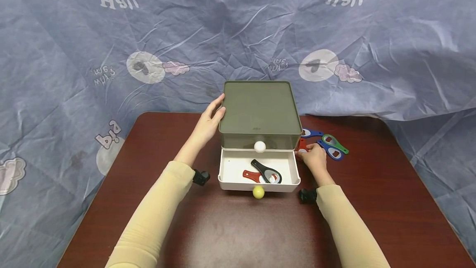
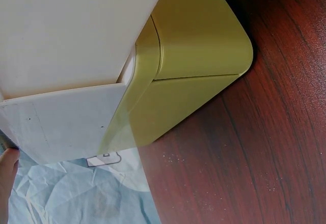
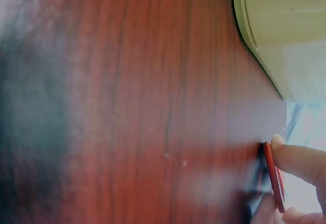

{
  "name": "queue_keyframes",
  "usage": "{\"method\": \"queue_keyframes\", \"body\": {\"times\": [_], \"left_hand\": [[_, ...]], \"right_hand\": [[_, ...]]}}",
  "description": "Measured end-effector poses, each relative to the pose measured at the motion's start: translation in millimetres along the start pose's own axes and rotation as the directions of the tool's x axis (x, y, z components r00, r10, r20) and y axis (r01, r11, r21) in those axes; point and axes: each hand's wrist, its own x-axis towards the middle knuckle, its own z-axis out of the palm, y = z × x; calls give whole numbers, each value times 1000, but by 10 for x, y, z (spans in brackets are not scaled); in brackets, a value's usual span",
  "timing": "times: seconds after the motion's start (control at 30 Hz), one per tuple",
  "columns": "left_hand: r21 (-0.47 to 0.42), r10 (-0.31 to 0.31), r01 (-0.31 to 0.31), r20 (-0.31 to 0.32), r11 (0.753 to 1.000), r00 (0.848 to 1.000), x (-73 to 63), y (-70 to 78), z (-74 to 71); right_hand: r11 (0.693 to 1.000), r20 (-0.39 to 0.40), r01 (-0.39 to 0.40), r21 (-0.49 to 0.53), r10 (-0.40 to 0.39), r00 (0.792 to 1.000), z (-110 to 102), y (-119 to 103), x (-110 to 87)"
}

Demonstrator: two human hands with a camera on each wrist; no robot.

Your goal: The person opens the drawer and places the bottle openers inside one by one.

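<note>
My left hand point(image 1: 209, 126) rests against the left side of a small drawer box with an olive-green top point(image 1: 260, 108), its thumb and fingers along the edge. In the left wrist view only a fingertip shows. Right of the box, my right hand point(image 1: 315, 158) pinches a red bottle opener point(image 3: 275, 177), which stands on edge between thumb and fingers in the right wrist view. The lower white drawer point(image 1: 232, 164) is pulled out. Inside it, a black bottle opener point(image 1: 263, 168) lies partly over a red one point(image 1: 252, 175).
Beside the right hand lie a green bottle opener point(image 1: 339, 145) and two blue ones, one nearer point(image 1: 331, 151) and one by the box point(image 1: 315, 133). The upper drawer has a white knob point(image 1: 260, 147), the lower a yellow knob point(image 1: 258, 192). A printed cloth point(image 1: 238, 24) hangs behind the table.
</note>
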Motion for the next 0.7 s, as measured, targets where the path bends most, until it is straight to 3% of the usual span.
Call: {"method": "queue_keyframes", "body": {"times": [0.13, 0.23, 0.47, 0.7], "left_hand": [[-30, -3, 3, 11, 1000, 1000, 6, 4, 1], [-39, -21, 21, 14, 999, 1000, -5, 42, -4], [-27, -33, 33, 13, 999, 999, -150, 341, -6], [-31, -36, 36, 18, 999, 999, -158, 361, -12]], "right_hand": [[999, -19, 23, 46, -22, 1000, -8, 54, -8], [992, 19, 21, 127, -24, 1000, -46, 85, -32], [971, 117, -22, 236, -6, 993, -218, 131, -99], [937, 96, 12, 349, -48, 994, -507, 25, -253]]}}
